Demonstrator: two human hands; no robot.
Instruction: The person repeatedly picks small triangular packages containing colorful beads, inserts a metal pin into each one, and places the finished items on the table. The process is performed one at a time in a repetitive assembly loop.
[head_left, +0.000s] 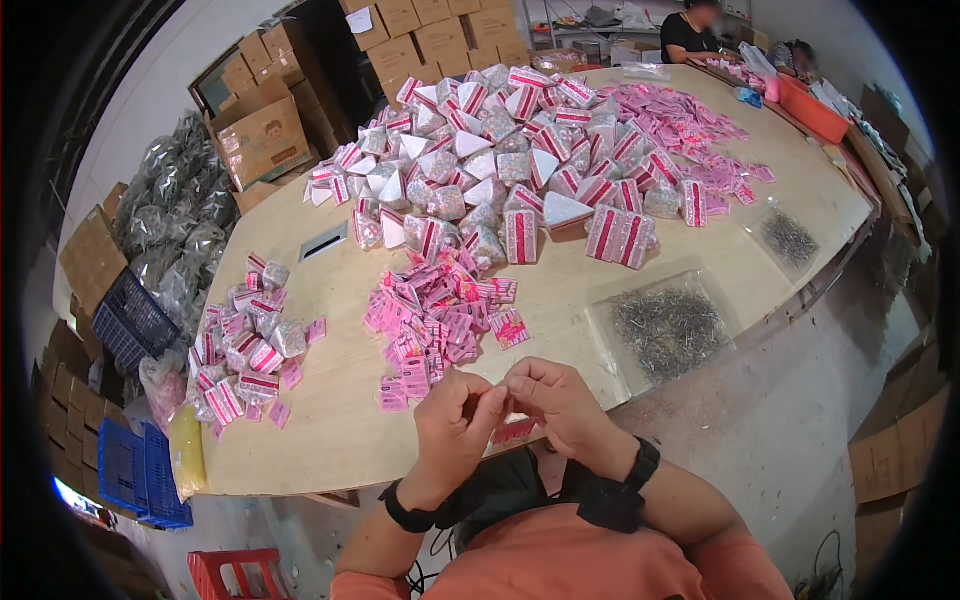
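Close to the table's near edge, my left hand and my right hand meet, fingertips pinched together. Whatever lies between the fingertips is too small to make out. Just under them shows part of a red-and-white striped piece; whether a finger touches it I cannot tell. Beyond my left hand spreads a heap of pink printed cards. To the right of my hands, a clear shallow tray holds many small metal pins or hooks.
A large pile of wedge-shaped, cake-slice-like pieces covers the table's middle. A smaller pile of them lies left. More pink cards and a second pin tray lie right. Another person sits at the far end. Blue crates stand left.
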